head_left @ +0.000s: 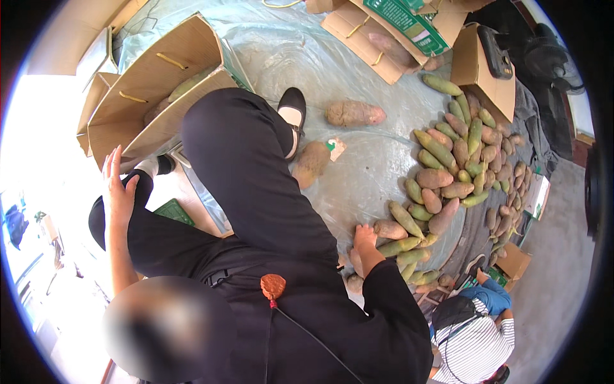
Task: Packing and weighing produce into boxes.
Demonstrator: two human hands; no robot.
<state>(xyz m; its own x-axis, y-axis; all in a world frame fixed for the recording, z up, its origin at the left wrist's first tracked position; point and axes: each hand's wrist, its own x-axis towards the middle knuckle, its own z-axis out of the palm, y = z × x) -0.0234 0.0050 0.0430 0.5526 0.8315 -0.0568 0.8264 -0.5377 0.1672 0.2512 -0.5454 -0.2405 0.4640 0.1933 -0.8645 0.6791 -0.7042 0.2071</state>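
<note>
My right hand point(366, 242) is at the near left edge of a big heap of long green and reddish radishes point(435, 151). Its fingers curl at the left end of a pinkish-brown radish point(391, 229); the fingertips are partly hidden. Raised by my left knee, my left hand point(118, 189) is empty, with its fingers stretched apart. It is close to the near side of an opened cardboard box point(121, 121) that has radishes inside. Two large reddish radishes, one point(355, 113) farther off and one point(311, 164) beside my shoe, lie on the plastic sheet.
Clear plastic sheeting point(288, 54) covers the floor. A scrap of white and green paper point(336, 148) lies between the two large radishes. Another open box point(358, 32) and an upright carton point(483, 77) stand at the back. A person in a striped shirt point(476, 339) is at the lower right.
</note>
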